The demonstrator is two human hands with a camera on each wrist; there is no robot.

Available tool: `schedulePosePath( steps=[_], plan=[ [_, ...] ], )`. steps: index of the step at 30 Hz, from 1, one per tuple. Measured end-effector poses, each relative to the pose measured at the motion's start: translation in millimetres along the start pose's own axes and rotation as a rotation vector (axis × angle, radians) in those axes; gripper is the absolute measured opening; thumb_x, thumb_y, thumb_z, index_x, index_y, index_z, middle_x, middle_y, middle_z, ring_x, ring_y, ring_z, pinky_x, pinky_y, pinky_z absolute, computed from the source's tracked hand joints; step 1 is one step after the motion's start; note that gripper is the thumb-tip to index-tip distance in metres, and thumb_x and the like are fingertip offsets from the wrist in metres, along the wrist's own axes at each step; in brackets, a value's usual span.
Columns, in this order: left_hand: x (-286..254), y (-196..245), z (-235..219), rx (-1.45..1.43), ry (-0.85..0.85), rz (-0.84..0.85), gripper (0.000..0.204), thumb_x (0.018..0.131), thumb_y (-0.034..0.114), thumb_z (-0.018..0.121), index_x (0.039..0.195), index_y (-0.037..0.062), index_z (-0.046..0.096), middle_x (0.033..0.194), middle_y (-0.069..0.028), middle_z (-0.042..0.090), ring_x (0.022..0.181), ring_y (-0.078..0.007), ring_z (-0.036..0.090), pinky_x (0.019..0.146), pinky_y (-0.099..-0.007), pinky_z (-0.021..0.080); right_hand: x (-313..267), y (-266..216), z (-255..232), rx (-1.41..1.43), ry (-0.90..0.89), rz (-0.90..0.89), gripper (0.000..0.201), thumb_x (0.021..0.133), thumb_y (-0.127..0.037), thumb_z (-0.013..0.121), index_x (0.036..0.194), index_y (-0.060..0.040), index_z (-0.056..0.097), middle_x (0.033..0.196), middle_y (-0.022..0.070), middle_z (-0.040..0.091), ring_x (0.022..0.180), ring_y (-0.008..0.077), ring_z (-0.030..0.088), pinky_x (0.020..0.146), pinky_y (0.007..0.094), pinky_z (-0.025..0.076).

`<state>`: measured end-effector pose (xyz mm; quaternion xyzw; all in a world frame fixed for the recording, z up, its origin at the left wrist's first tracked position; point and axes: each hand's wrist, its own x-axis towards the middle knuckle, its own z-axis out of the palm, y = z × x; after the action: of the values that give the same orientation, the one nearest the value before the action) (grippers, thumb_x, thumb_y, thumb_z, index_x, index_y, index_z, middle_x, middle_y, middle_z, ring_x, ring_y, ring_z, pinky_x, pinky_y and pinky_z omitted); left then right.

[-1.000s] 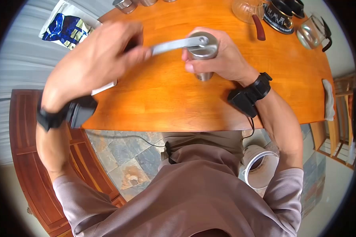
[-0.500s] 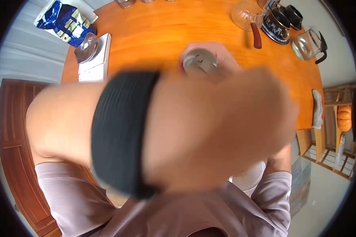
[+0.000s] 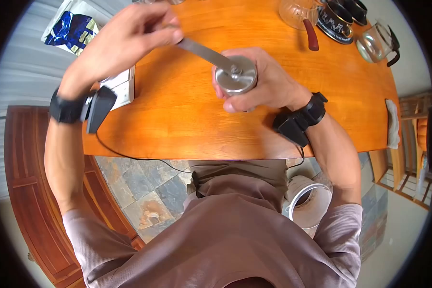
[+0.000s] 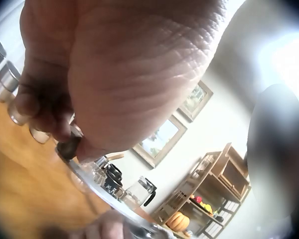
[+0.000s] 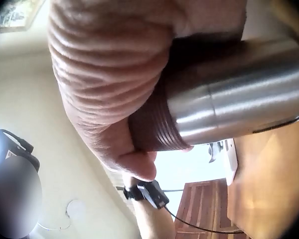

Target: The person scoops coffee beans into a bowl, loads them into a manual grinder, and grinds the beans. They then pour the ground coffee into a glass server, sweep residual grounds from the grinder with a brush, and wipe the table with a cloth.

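My right hand (image 3: 269,79) grips a steel hand-crank coffee grinder (image 3: 236,79) round its body, its thumb along the near side. In the right wrist view that hand wraps the dark ribbed band (image 5: 162,122), and the grinder's steel lower part (image 5: 239,92) reaches toward the tabletop. A flat metal crank arm (image 3: 206,54) runs from the grinder's top out to the far left. At its end my left hand (image 3: 122,41) pinches the dark knob (image 4: 68,148) between thumb and fingers.
On the wooden table (image 3: 173,115), a white scale (image 3: 125,91) and a blue-and-white bag (image 3: 72,33) lie at left. Back right stand a glass server with a red-brown handle (image 3: 311,34), black drippers (image 3: 335,19) and a glass carafe (image 3: 373,45). A bucket (image 3: 309,204) is below the table.
My left hand swept across in front of the grinder toward me and the right, then came back round to the left, turning the crank. My right hand keeps holding the grinder.
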<state>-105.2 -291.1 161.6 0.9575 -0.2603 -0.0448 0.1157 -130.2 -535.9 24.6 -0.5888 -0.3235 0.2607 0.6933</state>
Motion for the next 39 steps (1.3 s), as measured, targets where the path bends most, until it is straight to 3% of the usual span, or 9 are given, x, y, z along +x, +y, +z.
schedulePosePath(
  steps=[6, 11, 15, 18, 22, 27, 29, 32, 39],
  plan=[
    [37.3, 103.5, -30.0, -0.15, -0.36, 0.348, 0.023, 0.102, 0.016, 0.054, 0.085, 0.0, 0.054, 0.066, -0.0063, 0.057, 0.058, -0.0138, 0.054, 0.056, -0.0337, 0.049, -5.9, -4.5, 14.8, -0.114, -0.042, -0.099, 0.025, 0.074, -0.007, 0.083, 0.091, -0.0068, 0.065, 0.079, -0.0028, 0.06, 0.074, 0.0081, 0.056, 0.066, 0.025, 0.046],
    [-10.2, 148.2, 39.7, 0.236, 0.005, 0.886, 0.017, 0.079, 0.007, 0.066, 0.066, 0.0072, 0.055, 0.059, -0.0041, 0.05, 0.055, -0.0186, 0.051, 0.053, -0.0353, 0.042, -5.0, -7.3, -6.5, -0.046, 0.017, -0.08, 0.021, 0.077, -0.008, 0.081, 0.09, -0.0068, 0.065, 0.082, -0.0019, 0.062, 0.075, 0.0074, 0.056, 0.066, 0.0245, 0.046],
    [-40.8, 85.3, 50.5, -0.113, 0.18, 0.801, 0.012, 0.087, 0.013, 0.068, 0.092, 0.0027, 0.063, 0.072, -0.0049, 0.059, 0.06, -0.0196, 0.058, 0.052, -0.0326, 0.046, 4.3, 10.2, -24.0, 0.021, 0.11, -0.175, 0.019, 0.077, -0.008, 0.081, 0.087, -0.0071, 0.065, 0.082, -0.0016, 0.063, 0.073, 0.0063, 0.056, 0.062, 0.0253, 0.046],
    [-69.3, 49.4, 6.7, 0.015, 0.001, 0.205, 0.022, 0.098, 0.021, 0.063, 0.104, 0.0001, 0.063, 0.076, -0.0078, 0.061, 0.065, -0.0162, 0.06, 0.057, -0.0313, 0.047, 4.7, 0.5, -30.4, -0.016, 0.111, -0.078, 0.027, 0.072, -0.014, 0.083, 0.092, -0.0044, 0.066, 0.082, 0.0016, 0.065, 0.073, 0.0101, 0.06, 0.066, 0.0242, 0.047],
    [-46.5, 12.1, 1.4, 0.008, -0.014, -0.09, 0.025, 0.102, 0.024, 0.063, 0.107, 0.0001, 0.062, 0.082, -0.0074, 0.063, 0.068, -0.0138, 0.054, 0.061, -0.0303, 0.044, 4.3, -3.3, -5.8, -0.096, 0.027, -0.137, 0.025, 0.073, -0.01, 0.083, 0.087, -0.0057, 0.064, 0.076, -0.0032, 0.06, 0.067, 0.0064, 0.053, 0.058, 0.0266, 0.043],
    [12.4, 31.3, 9.3, -0.009, 0.141, 0.304, 0.024, 0.099, 0.021, 0.067, 0.107, -0.0005, 0.06, 0.081, -0.0078, 0.061, 0.067, -0.0138, 0.053, 0.061, -0.0305, 0.045, -4.0, -10.3, 9.5, -0.279, -0.114, -0.068, 0.033, 0.068, -0.013, 0.086, 0.092, -0.004, 0.065, 0.081, -0.0015, 0.062, 0.073, 0.0099, 0.055, 0.065, 0.0277, 0.045],
    [21.1, 92.3, -31.6, -0.191, -0.189, 0.262, 0.017, 0.104, 0.016, 0.053, 0.095, 0.0015, 0.052, 0.069, -0.0048, 0.058, 0.058, -0.0121, 0.056, 0.058, -0.0302, 0.052, -9.5, -17.4, 16.2, -0.269, -0.078, -0.003, 0.034, 0.067, -0.019, 0.086, 0.088, -0.0019, 0.066, 0.076, 0.0012, 0.062, 0.07, 0.012, 0.057, 0.065, 0.0285, 0.048],
    [1.2, 112.7, 11.2, -0.121, 0.233, 0.558, 0.021, 0.092, 0.011, 0.07, 0.107, -0.0002, 0.06, 0.078, -0.0072, 0.061, 0.064, -0.0168, 0.058, 0.061, -0.0317, 0.047, -31.3, -46.4, 41.5, -0.871, 0.243, 0.018, 0.03, 0.069, -0.015, 0.085, 0.089, -0.0024, 0.067, 0.076, 0.0012, 0.063, 0.07, 0.0129, 0.059, 0.065, 0.0288, 0.049],
    [-59.5, 83.8, -11.1, -0.238, -0.064, 0.266, 0.027, 0.09, 0.016, 0.07, 0.108, -0.0027, 0.062, 0.085, -0.0082, 0.064, 0.075, -0.0185, 0.062, 0.07, -0.0315, 0.051, -11.6, -35.9, -22.5, -0.043, 0.223, -0.062, 0.02, 0.073, -0.005, 0.081, 0.084, -0.0053, 0.065, 0.071, -0.0029, 0.06, 0.063, 0.0071, 0.056, 0.056, 0.0249, 0.044]
  ],
)
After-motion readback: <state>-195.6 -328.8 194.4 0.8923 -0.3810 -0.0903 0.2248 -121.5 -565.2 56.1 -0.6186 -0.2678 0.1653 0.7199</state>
